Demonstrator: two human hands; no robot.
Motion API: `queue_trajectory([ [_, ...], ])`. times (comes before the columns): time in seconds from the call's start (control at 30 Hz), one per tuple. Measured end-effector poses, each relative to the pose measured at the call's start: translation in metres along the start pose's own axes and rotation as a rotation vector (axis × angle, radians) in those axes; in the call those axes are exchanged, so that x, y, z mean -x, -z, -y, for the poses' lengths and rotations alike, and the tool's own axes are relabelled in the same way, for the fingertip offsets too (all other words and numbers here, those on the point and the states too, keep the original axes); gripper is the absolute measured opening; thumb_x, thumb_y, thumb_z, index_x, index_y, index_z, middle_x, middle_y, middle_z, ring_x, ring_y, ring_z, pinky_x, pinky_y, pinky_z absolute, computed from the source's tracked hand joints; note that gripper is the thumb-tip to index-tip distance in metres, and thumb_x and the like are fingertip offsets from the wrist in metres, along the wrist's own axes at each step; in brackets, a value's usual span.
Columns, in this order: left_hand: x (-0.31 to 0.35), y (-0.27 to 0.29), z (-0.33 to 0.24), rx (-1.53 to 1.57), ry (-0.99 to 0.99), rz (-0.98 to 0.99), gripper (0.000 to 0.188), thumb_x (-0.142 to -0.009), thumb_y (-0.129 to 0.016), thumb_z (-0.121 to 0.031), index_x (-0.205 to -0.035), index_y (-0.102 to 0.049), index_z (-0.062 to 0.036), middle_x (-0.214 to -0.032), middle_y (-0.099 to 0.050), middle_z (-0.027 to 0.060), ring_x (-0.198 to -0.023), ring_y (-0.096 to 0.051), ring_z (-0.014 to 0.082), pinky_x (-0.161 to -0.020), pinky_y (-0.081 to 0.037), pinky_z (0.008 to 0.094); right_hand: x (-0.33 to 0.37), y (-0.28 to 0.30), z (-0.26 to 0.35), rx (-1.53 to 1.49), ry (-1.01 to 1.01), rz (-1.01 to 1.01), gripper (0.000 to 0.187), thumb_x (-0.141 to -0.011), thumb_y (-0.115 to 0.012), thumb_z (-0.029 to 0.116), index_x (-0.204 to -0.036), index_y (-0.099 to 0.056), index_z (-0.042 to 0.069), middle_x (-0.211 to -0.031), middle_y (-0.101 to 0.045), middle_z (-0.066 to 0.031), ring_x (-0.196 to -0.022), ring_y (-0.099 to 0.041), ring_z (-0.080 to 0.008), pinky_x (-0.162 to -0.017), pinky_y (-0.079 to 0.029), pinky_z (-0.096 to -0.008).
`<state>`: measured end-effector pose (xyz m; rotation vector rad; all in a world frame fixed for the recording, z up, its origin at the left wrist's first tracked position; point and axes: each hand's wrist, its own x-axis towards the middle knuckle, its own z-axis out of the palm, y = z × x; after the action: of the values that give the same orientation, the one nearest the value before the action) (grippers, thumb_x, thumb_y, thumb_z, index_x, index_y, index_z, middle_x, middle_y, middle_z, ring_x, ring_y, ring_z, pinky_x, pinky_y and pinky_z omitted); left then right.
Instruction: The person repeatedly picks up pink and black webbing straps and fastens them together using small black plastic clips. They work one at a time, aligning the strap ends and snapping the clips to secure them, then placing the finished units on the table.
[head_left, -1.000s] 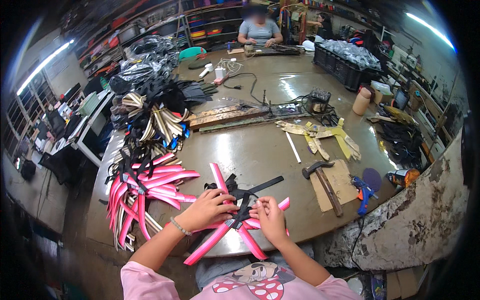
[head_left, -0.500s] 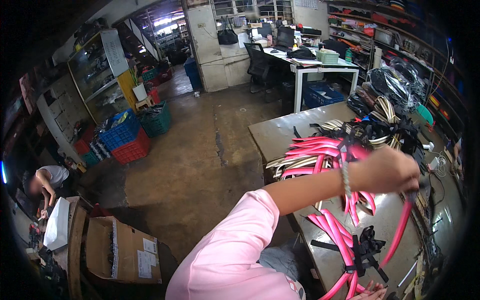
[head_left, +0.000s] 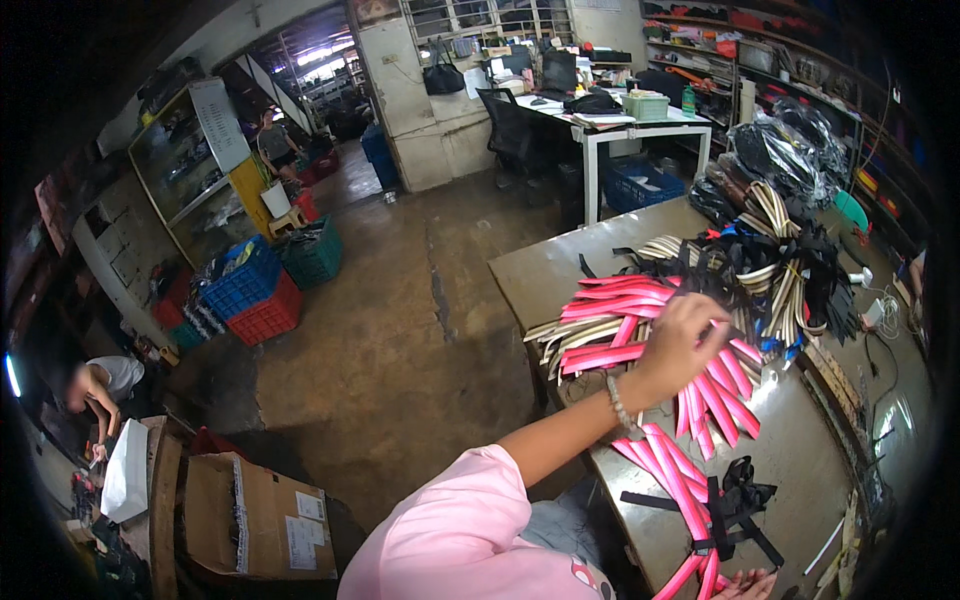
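My left hand point(head_left: 685, 340) reaches over the pile of pink straps point(head_left: 620, 300) with black ends. Its fingers are curled and pinched at the black end of a pink strap point(head_left: 735, 405), partly hidden by the hand. More pink straps fan out beneath it, over cream-and-dark striped straps point(head_left: 545, 335). At the lower edge, my right hand point(head_left: 745, 585) lies palm up, fingers apart, partly cut off. It rests beside a bundle of pink straps point(head_left: 680, 490) crossed by black webbing point(head_left: 740, 500) with black buckles.
Black straps point(head_left: 800, 260) and plastic-wrapped goods point(head_left: 790, 150) fill the table's far end. A long wooden strip point(head_left: 835, 390) lies along the right. A cardboard box point(head_left: 255, 520) stands at lower left, near a person bending over a bench point(head_left: 160, 500). Another person point(head_left: 275, 145) is beyond the doorway.
My left hand has moved left with a pink strap, from the table's right side to over the pile. My right hand stays near the lower edge. A person has appeared at the doorway.
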<state>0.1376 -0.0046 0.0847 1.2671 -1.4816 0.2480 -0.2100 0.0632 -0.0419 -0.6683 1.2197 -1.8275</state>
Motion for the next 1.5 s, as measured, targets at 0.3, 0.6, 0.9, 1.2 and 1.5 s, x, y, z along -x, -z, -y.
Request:
queue_trajectory([
  [0.3,0.022,0.049,-0.173,1.627,-0.240,1.083,0.019,-0.098,-0.055,-0.013,-0.108,-0.058,0.0035,-0.104,-0.057,0.0153,-0.097,-0.058,0.0261,-0.083,-0.047,0.0365,-0.031,0.054,-0.038,0.459,0.175,0.214,0.068,-0.094,-0.059,0.045,-0.149,-0.036,0.012,-0.151,-0.040,-0.0165,-0.134,-0.041,-0.0334,-0.112,-0.028,-0.0557],
  [0.6,0.030,0.043,-0.181,1.867,-0.305,0.969,0.027,-0.098,-0.050,-0.007,-0.119,-0.053,0.0104,-0.119,-0.051,0.0190,-0.107,-0.055,0.0251,-0.085,-0.046,0.0337,-0.040,0.048,-0.043,-0.222,-0.149,0.069,0.027,-0.098,-0.061,0.023,-0.120,-0.054,0.009,-0.090,-0.057,0.0028,-0.076,-0.052,-0.0062,-0.066,-0.045,-0.0202],
  [0.9,0.034,0.026,-0.209,2.204,-0.266,0.710,0.033,-0.099,-0.047,-0.002,-0.127,-0.050,0.0148,-0.127,-0.049,0.0211,-0.111,-0.054,0.0248,-0.086,-0.045,0.0317,-0.030,0.034,-0.035,-0.160,-0.123,0.108,0.023,-0.097,-0.060,0.017,-0.117,-0.054,0.006,-0.091,-0.055,0.0006,-0.079,-0.051,-0.0084,-0.069,-0.044,-0.0227],
  [1.2,0.055,-0.005,-0.174,1.841,-0.414,1.090,0.019,-0.092,-0.055,-0.006,-0.106,-0.064,0.0027,-0.099,-0.061,0.0160,-0.095,-0.060,0.0268,-0.082,-0.048,0.0359,-0.015,0.035,-0.019,-0.247,-0.135,0.233,0.020,-0.096,-0.059,0.010,-0.115,-0.054,0.004,-0.093,-0.053,-0.0016,-0.081,-0.050,-0.0106,-0.071,-0.044,-0.0251],
  [1.5,0.129,-0.040,-0.094,0.408,0.200,0.772,0.016,-0.088,-0.065,-0.010,-0.102,-0.068,-0.0012,-0.093,-0.065,0.0164,-0.087,-0.064,0.0312,-0.077,-0.051,0.0387,-0.025,0.059,0.041,0.120,0.058,-0.043,0.025,-0.095,-0.063,0.006,-0.118,-0.058,-0.003,-0.112,-0.065,-0.0114,-0.096,-0.065,-0.0133,-0.083,-0.056,-0.0250],
])
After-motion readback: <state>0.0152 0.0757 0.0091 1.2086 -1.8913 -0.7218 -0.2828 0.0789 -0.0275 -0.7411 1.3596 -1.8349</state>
